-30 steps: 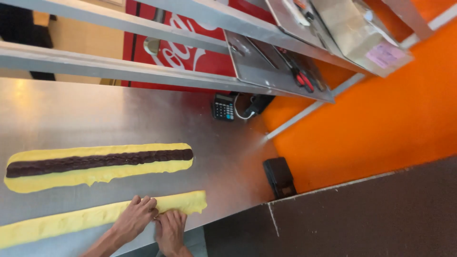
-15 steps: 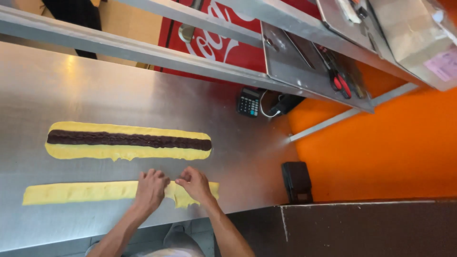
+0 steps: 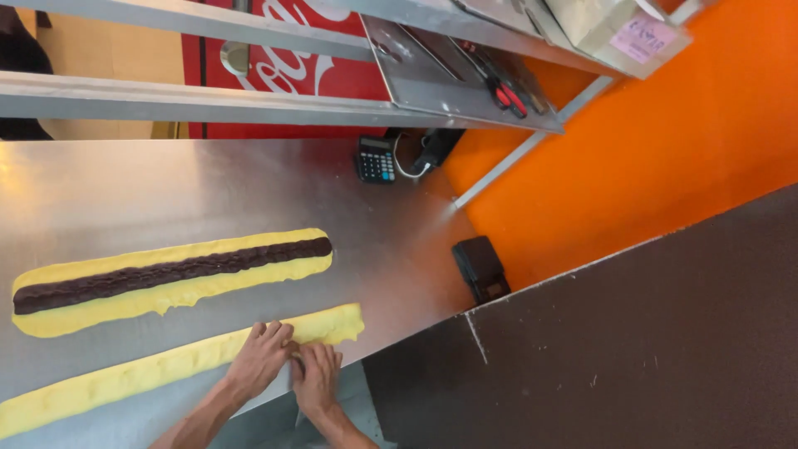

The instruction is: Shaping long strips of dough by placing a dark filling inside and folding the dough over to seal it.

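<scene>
Dough strip (image 3: pixel 166 367): long, flat and yellow, lying along the near edge of the steel surface (image 3: pixel 166 191), running from the lower left corner to a rounded end by the hands
Left hand (image 3: pixel 263 359): palm down on the dough strip near its right end, fingers spread flat and pressing; its grip is open, closed on nothing
Right hand (image 3: pixel 317 377): just beside the left hand and touching it, fingers flat on the near edge of the same strip; grip open as well
Filled strip (image 3: pixel 170 276): a second yellow band farther back on the surface, with a dark brown line of filling along its middle, well apart from the hands
Calculator (image 3: pixel 376 159): dark, at the far edge of the surface below the metal shelf (image 3: pixel 249 104)
Black box (image 3: pixel 480 268): small, at the right end of the surface, beside the orange wall (image 3: pixel 665 150)
</scene>
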